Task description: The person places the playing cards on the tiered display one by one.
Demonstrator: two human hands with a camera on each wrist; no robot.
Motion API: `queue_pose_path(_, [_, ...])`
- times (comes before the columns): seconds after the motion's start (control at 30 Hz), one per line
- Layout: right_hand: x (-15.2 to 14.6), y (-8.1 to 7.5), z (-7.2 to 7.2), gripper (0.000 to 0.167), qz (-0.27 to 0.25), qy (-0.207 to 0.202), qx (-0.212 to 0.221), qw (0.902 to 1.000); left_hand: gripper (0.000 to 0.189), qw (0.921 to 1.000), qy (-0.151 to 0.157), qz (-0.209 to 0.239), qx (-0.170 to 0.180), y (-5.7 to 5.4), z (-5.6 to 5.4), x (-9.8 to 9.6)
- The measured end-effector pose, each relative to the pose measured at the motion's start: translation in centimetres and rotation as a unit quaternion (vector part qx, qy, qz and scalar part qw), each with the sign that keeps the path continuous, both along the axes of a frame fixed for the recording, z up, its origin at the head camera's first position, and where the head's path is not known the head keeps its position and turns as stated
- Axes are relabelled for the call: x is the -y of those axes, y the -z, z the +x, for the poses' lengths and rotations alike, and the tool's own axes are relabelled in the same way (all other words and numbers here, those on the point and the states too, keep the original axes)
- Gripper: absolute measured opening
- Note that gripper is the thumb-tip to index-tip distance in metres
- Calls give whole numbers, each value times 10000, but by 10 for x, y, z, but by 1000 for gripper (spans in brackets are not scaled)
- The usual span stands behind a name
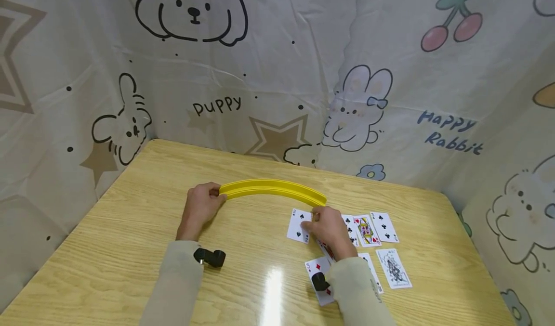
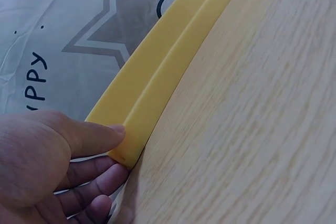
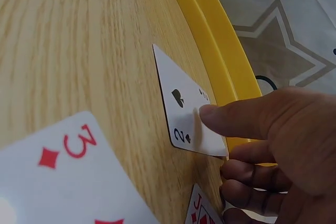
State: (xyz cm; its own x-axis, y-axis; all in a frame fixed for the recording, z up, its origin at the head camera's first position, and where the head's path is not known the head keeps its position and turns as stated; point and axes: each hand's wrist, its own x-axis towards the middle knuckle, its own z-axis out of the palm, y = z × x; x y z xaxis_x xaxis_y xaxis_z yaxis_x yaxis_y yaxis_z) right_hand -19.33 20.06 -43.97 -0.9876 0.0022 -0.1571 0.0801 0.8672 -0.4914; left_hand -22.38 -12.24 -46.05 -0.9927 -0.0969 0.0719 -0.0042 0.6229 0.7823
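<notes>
A yellow curved card holder (image 1: 269, 186) with a groove along its length stands on the table. My left hand (image 1: 201, 205) pinches its left end, the thumb (image 2: 113, 137) on the near face and fingers curled beneath. By the holder's right end, my right hand (image 1: 331, 229) pinches the two of spades (image 1: 297, 222) at its edge. That card is tilted up off the wood in the right wrist view, with the thumb (image 3: 212, 115) on its face and the other fingers partly hidden behind it. Under this hand lies a jack of diamonds (image 3: 202, 211), mostly covered.
Several face-up cards lie on the right of the wooden table (image 1: 243, 249): the three of clubs (image 1: 384, 227), a red-heart face card (image 1: 366, 230), a joker (image 1: 393, 268) and the three of diamonds (image 1: 314, 267). A printed curtain (image 1: 277, 66) hangs behind the table.
</notes>
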Motion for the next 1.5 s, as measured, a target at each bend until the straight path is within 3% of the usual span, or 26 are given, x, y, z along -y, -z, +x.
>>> queue_pose_path(0.23, [1, 0, -1, 24, 53, 1, 157, 9999, 31, 10000, -23, -11, 73, 0, 0, -2])
queue_pose_path(0.43, [0, -1, -3, 44, -37, 180, 180, 9997, 31, 10000, 10, 1, 34, 0, 0, -2])
queue_pose_path(0.77, [1, 3, -4, 35, -949, 526, 74, 9941, 31, 10000, -14, -26, 53, 2, 1, -1])
queue_pose_path(1.0, [3, 1, -4, 33, -1395, 355, -263, 9892, 31, 10000, -29, -68, 16, 1, 2, -1])
queue_pose_path(1.5, [10, -14, -7, 10, -1335, -210, -643, 9887, 32, 10000, -24, -18, 29, 1, 1, -1])
